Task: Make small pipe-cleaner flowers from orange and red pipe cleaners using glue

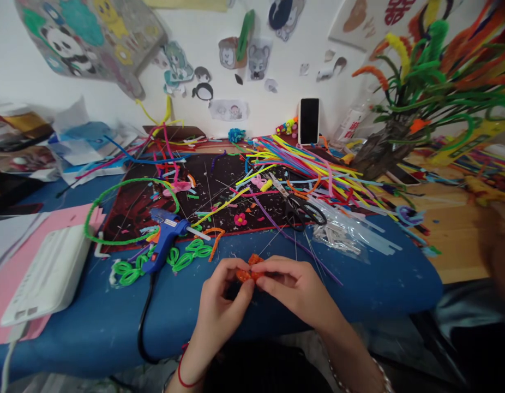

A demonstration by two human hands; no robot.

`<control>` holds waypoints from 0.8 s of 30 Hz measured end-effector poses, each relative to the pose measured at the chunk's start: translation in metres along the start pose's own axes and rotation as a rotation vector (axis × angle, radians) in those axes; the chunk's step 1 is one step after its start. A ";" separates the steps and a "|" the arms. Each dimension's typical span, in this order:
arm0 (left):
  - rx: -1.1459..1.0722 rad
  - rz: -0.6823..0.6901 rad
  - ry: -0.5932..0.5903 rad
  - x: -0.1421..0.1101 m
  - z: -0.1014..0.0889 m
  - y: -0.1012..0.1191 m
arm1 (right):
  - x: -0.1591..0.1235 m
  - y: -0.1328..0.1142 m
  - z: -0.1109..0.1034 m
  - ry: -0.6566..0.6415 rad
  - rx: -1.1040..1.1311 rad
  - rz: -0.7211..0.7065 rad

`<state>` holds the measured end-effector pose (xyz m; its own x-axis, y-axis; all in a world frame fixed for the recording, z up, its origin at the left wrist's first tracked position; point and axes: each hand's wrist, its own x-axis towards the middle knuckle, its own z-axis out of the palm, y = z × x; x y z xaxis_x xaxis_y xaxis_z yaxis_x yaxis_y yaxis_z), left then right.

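Orange, fuzzy-looking lobed piece (244, 275) over the blue table (379, 278), near its front edge; one lobe points forward, long axis unclear. Left hand (224, 297) and right hand (297, 286) curled, fingertips pinching its opposite sides.

A red 囍 sign (400, 11) stands on the pale sheet (378, 15) on the wall; the bottle's label (350, 125) is too blurred to read.

Blue table (375, 278) — dark mat (195, 169), pink paper (68, 217), green loops (180, 264).
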<state>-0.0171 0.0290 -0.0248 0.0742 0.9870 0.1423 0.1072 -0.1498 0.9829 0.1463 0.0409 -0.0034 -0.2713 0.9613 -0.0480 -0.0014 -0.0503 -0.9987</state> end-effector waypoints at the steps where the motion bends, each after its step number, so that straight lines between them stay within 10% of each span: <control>1: -0.016 -0.020 0.008 0.000 0.000 0.001 | -0.001 0.000 0.000 0.011 -0.017 -0.015; 11: -0.327 -0.143 0.001 0.003 -0.003 0.007 | -0.004 -0.003 0.008 0.055 -0.331 -0.280; 24: -0.257 -0.123 -0.082 -0.002 0.001 0.004 | -0.003 -0.001 0.001 0.017 -0.355 -0.161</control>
<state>-0.0161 0.0265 -0.0208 0.1570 0.9874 0.0211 -0.1335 0.0001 0.9910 0.1467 0.0377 -0.0020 -0.2785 0.9538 0.1127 0.2917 0.1958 -0.9363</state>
